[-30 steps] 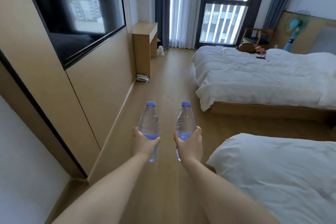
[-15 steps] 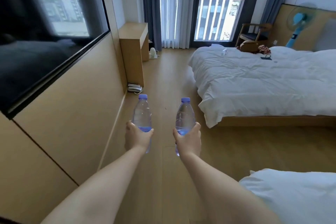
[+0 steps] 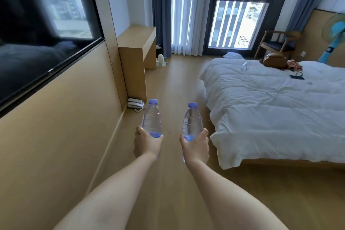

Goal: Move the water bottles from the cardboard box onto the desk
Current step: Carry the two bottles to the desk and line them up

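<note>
A large black wall-mounted television screen (image 3: 43,30) hangs on the tan wood-panelled wall (image 3: 61,117). A white corded telephone (image 3: 135,104) lies on the light wooden floor (image 3: 173,84) by the wall. A bed with a rumpled white duvet (image 3: 270,110) stands beside a wooden armchair (image 3: 276,45) and a blue standing fan (image 3: 334,33).

The left hand (image 3: 147,141) and right hand (image 3: 195,144) are held side by side over the light wooden floor (image 3: 173,84), each with a clear plastic water bottle with a purple cap, the left bottle (image 3: 151,120) and the right bottle (image 3: 192,122), rising upright beyond its fingers. Ahead of the left fingers a grey corded telephone (image 3: 135,103) lies on the floor against the foot of the light wooden desk (image 3: 138,43), which stands farther ahead along the left wall. To the right of the right fingers stands the bed with a white duvet (image 3: 276,106).
</note>
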The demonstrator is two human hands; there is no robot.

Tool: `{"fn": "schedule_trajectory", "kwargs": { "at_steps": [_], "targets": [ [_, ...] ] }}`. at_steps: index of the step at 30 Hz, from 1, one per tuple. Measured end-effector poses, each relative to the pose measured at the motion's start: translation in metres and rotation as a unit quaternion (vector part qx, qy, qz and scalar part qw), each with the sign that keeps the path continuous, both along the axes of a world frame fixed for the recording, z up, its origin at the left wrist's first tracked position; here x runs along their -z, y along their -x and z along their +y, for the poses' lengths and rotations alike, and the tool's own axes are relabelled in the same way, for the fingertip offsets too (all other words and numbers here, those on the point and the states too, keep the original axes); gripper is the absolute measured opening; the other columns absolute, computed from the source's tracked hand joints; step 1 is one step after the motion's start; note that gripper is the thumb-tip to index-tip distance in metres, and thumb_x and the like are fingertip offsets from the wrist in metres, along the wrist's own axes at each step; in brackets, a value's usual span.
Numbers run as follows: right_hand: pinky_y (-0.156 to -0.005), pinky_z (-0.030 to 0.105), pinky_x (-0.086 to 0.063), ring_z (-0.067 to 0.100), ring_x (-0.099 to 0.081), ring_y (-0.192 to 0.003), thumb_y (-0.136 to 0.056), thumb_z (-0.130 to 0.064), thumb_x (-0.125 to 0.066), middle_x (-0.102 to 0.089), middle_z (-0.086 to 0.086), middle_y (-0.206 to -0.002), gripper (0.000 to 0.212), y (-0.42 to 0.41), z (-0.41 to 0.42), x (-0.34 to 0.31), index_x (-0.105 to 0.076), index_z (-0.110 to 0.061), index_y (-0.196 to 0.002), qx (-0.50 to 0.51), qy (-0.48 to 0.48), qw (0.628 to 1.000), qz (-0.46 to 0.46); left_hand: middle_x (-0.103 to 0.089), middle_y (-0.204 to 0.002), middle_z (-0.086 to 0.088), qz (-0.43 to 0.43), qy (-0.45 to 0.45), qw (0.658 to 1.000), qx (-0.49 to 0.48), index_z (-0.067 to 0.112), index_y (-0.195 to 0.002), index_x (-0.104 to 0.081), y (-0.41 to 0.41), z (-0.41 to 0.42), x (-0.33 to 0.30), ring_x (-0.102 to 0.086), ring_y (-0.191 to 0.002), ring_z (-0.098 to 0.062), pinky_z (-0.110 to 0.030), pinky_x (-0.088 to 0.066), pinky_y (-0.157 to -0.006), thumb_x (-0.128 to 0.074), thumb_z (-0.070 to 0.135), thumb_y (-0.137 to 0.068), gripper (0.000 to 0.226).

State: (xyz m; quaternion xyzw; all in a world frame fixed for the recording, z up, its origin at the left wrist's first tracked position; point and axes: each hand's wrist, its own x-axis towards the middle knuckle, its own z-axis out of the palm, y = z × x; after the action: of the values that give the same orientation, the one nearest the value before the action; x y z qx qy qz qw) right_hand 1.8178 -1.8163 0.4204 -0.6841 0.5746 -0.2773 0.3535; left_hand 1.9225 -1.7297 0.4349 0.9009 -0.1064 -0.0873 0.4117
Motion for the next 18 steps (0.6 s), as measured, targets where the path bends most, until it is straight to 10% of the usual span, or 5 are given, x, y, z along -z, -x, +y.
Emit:
{"fn": "schedule_trajectory", "kwargs": {
  "at_steps": [18],
  "targets": [
    [-0.09, 0.041, -0.049, 0.026, -0.056, -0.11, -0.077, -0.051, -0.069, -0.054, 0.005, -0.12, 0.08, -0.278, -0.308, -0.005, -0.031, -0.019, -0.138, -0.026, 0.018, 0.999, -0.001, -0.056, -0.121, -0.009, 0.021, 0.032, 0.999, -0.029, 0.01, -0.119, -0.038, -0.267, -0.316, 0.003, -0.058, -0.108, -0.032, -0.044, -0.05, -0.086, -0.075, 0.042, -0.073, 0.067]
  ]
}}
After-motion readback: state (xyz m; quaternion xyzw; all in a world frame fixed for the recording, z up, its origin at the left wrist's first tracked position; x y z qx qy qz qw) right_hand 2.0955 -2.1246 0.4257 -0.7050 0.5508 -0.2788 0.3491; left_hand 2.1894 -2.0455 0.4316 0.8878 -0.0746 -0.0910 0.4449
